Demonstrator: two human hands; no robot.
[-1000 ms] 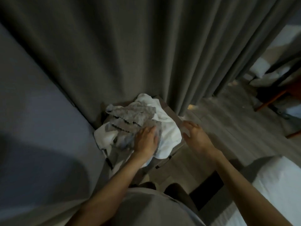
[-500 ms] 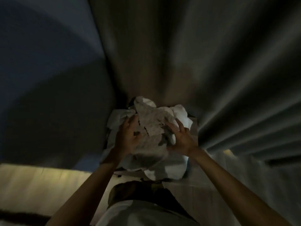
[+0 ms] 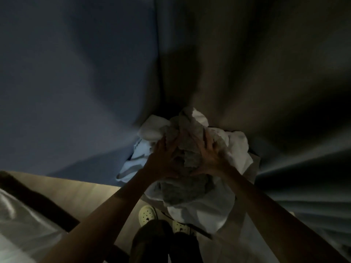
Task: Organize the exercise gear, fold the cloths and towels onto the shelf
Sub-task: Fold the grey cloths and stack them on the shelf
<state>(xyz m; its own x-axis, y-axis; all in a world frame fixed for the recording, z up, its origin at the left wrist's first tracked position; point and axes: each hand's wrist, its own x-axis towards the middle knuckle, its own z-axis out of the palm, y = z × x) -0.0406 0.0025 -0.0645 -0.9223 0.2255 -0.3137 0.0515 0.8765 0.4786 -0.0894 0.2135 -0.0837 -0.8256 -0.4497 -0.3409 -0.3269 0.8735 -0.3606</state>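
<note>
Both hands press into a crumpled bundle of cloth: the left hand (image 3: 163,158) grips the grey towel (image 3: 190,147) from its left side, the right hand (image 3: 210,158) from its right, fingers spread and dug into the folds. This towel sits bunched between the palms with no clear long axis, on top of white towels (image 3: 235,147) that spill out around and below it. Whatever carries the pile is hidden beneath it. A dark curtain (image 3: 247,73) hangs behind, blurred; pale clogs (image 3: 148,215) show on the floor (image 3: 85,198) below.
</note>
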